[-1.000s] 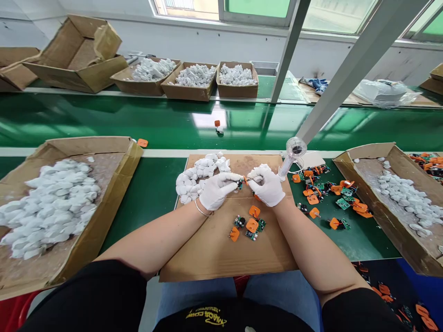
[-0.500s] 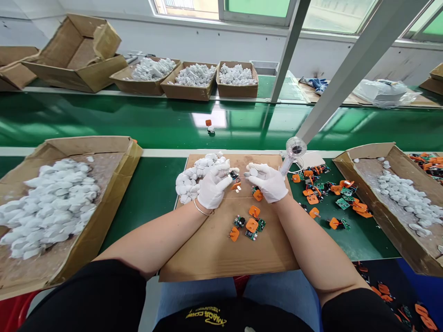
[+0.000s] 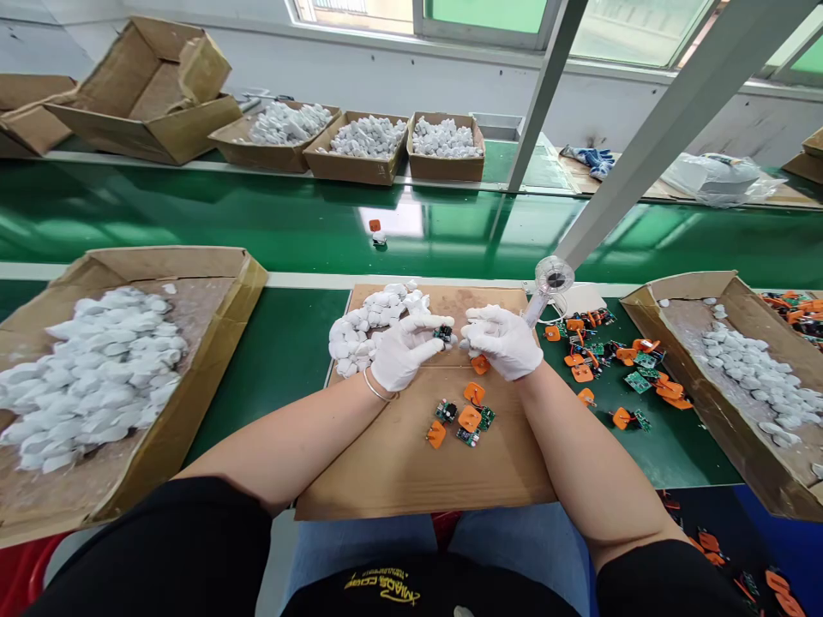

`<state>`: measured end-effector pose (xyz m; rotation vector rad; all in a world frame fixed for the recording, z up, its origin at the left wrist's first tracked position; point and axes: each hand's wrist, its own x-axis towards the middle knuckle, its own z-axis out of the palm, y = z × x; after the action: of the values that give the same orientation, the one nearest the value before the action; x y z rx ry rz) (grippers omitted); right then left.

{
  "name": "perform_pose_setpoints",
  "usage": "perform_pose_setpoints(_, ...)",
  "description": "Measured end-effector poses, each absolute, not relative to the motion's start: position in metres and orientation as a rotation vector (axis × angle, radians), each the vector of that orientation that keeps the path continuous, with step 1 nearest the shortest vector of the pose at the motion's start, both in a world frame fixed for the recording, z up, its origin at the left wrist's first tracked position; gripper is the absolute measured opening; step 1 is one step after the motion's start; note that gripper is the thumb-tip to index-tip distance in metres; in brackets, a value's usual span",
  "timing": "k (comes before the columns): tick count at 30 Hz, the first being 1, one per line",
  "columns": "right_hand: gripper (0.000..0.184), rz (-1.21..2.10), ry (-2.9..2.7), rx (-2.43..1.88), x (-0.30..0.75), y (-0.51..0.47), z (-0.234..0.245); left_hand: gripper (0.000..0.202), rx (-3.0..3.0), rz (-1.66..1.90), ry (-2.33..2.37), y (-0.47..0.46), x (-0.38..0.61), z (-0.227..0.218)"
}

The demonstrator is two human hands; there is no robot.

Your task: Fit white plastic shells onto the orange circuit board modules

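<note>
My left hand (image 3: pixel 399 351), in a white glove, pinches a small green circuit board (image 3: pixel 443 332) between thumb and fingertips. Facing it, my gloved right hand (image 3: pixel 505 341) has its fingers closed on a small white piece, mostly hidden by the glove. The fingertips of both hands are close together over a cardboard sheet (image 3: pixel 386 488). Beside my left hand lies a pile of white plastic pieces (image 3: pixel 351 340). Several circuit boards with orange tabs (image 3: pixel 469 418) rest on the cardboard nearer to me, and another orange tab (image 3: pixel 479 365) lies just under my right hand.
A large carton of white pieces (image 3: pixel 222 377) stands at left, another carton (image 3: pixel 675 321) at right. Loose orange-tabbed boards (image 3: pixel 638 381) and a small clear fan (image 3: pixel 554 276) are right of the cardboard. Beyond runs a green belt (image 3: pixel 289 224) carrying one white-and-orange assembly (image 3: pixel 379 239).
My hands have come closer together. The board in my left hand has turned, and the white piece in my right hand is now mostly covered. The assembly on the belt has shifted left.
</note>
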<state>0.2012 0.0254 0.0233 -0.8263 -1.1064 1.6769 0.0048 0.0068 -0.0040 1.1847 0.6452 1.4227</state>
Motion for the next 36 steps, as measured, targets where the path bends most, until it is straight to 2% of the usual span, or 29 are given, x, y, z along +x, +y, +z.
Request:
perform_pose_setpoints(6,0.039,1.655,-1.120,-0.810,0.196,0.022,0.024,0.037,1.295,1.500,0.610,0.006,0.008,-0.008)
perform_pose_setpoints(15,0.042,1.659,-1.253,-0.882,0.197,0.023,0.028,0.034,1.682,1.536,0.845,0.003,0.003,-0.009)
perform_pose_setpoints(21,0.021,1.604,-1.490,-0.794,0.200,0.026,0.027,0.028,1.970,1.554,0.793,0.004,0.001,-0.003)
perform_pose_setpoints(26,0.017,1.593,-1.521,-0.744,0.198,0.027,0.023,0.028,2.081,1.572,0.748,0.005,0.000,0.001)
perform_pose_setpoints(31,0.021,1.791,-1.420,-0.740,0.193,0.023,0.026,0.030,2.146,1.551,0.776,0.003,-0.002,0.005)
perform_pose_setpoints(36,0.038,2.050,-1.143,-0.728,0.190,0.016,0.030,0.033,2.210,1.545,0.784,0.000,-0.003,0.006)
